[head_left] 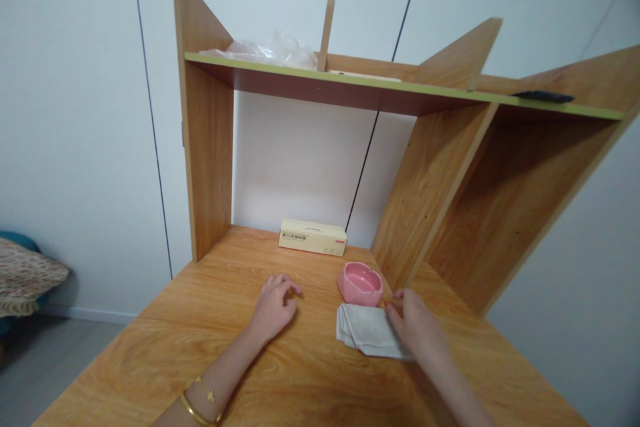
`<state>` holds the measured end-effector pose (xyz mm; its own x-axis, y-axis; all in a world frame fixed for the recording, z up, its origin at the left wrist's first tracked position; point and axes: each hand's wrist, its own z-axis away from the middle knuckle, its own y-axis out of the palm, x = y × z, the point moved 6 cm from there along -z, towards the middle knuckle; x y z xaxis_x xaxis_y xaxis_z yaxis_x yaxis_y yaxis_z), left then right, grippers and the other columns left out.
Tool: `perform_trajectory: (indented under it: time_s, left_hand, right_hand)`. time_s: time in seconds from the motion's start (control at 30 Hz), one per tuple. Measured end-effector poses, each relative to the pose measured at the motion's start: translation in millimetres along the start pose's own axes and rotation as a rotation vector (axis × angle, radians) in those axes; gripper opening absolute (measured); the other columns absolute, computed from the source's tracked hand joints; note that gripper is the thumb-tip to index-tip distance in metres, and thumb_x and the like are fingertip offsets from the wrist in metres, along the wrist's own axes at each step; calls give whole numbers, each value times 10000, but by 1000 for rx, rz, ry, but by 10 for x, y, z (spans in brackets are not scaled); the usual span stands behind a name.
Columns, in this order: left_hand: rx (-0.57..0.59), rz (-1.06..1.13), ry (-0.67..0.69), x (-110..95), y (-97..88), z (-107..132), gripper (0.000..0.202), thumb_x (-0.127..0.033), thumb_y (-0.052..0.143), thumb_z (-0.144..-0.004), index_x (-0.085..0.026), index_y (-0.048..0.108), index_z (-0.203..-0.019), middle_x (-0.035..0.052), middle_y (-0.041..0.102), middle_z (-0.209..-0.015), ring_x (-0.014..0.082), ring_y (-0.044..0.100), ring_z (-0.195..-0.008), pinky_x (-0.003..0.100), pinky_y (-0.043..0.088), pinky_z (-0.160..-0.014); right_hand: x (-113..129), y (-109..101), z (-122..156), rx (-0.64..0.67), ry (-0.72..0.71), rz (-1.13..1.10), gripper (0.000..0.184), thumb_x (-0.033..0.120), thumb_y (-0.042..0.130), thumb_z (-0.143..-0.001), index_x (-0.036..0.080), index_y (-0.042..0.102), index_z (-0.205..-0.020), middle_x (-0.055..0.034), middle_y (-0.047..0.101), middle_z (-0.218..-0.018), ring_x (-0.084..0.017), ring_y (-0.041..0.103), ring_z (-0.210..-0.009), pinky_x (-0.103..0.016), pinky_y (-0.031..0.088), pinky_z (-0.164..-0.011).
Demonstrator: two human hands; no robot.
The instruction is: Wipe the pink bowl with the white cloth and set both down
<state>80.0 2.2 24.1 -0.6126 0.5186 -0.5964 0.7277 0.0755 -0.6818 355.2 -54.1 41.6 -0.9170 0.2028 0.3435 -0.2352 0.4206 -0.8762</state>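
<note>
My left hand rests on the wooden desktop left of centre, its fingers loosely curved and apart, with nothing in it. A gold bracelet circles that wrist. My right hand is at the right end of a folded light grey cloth, its thumb against the cloth's upper right corner. Thumb and fingertips look slightly apart; the other fingers are partly hidden. Directly behind the cloth sits a pink faceted ashtray, close to the fingertips of my right hand.
A cream cling-film box lies at the back of the desktop. Wooden uprights carry a shelf overhead, holding a clear plastic bag and a dark flat object. Patterned fabric shows at far left.
</note>
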Motion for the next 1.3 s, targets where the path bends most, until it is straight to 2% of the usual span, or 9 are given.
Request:
perform_trajectory:
  time_s: [0.1,0.2,0.27,0.33,0.47,0.6,0.8,1.0,1.3]
  left_hand:
    - [13,-6,-9,-6,7,2,299,-31,427,-615,-205,605,-780,19,555,-881,200,481,-899,329,357,-812]
    - [8,-10,-28,13,3,3,298,-32,422,-619,-202,599,-789,21,566,-888,202,484,-907,335,353,-819]
    - [-2,10,-23,28,0,0,301,-28,416,-622,-198,591,-797,24,571,-897,200,486,-908,334,355,-828]
    - [-15,38,-19,47,-2,-5,298,-22,408,-626,-195,581,-798,26,575,-900,194,491,-905,329,360,-836]
    - [-16,39,-52,94,11,-20,276,-9,399,-641,-194,549,-778,26,577,-894,185,498,-908,313,370,-840]
    - [16,2,-105,129,39,-22,224,-36,395,-697,-190,509,-812,27,575,-901,165,508,-897,276,378,-815]
    - [164,-62,-166,128,106,36,106,-119,414,-748,-199,482,-760,-14,578,-737,140,539,-693,221,376,-624]
    - [262,-98,-160,63,105,71,76,-154,432,-747,-208,482,-764,-17,598,-755,139,552,-695,214,363,-617]
    - [314,-125,-151,55,121,69,85,-163,423,-749,-209,489,-775,-3,614,-793,148,562,-717,221,370,-631]
  right_hand:
    - [580,2,147,18,-230,-132,124,215,393,-793,182,506,-833,-84,581,-876,-203,543,-853,-313,409,-770]
    - [1172,203,389,204,-451,-215,217,174,362,-805,160,562,-887,-89,592,-919,-207,528,-928,-332,403,-838]
    - [1433,369,542,316,-544,-244,288,159,360,-806,135,566,-1006,-103,587,-1010,-207,511,-1000,-333,383,-896]
    - [1562,525,644,405,-590,-264,363,170,368,-810,116,520,-1135,-112,547,-1137,-202,460,-1104,-325,337,-966]
    - [1561,745,703,515,-595,-285,480,233,365,-835,97,370,-1295,-111,406,-1325,-189,329,-1237,-321,244,-1045]
    - [1477,828,692,566,-543,-284,504,299,353,-856,119,331,-1326,-88,340,-1380,-183,257,-1280,-336,193,-1071]
    - [1452,823,703,598,-536,-311,523,325,364,-853,97,336,-1323,-93,316,-1393,-183,232,-1293,-339,168,-1083]
    - [1463,779,708,580,-543,-313,523,291,375,-841,102,330,-1326,-87,313,-1394,-172,249,-1287,-336,171,-1081]
    - [1479,744,735,593,-549,-302,527,280,384,-834,90,334,-1323,-104,324,-1386,-185,245,-1289,-349,169,-1080]
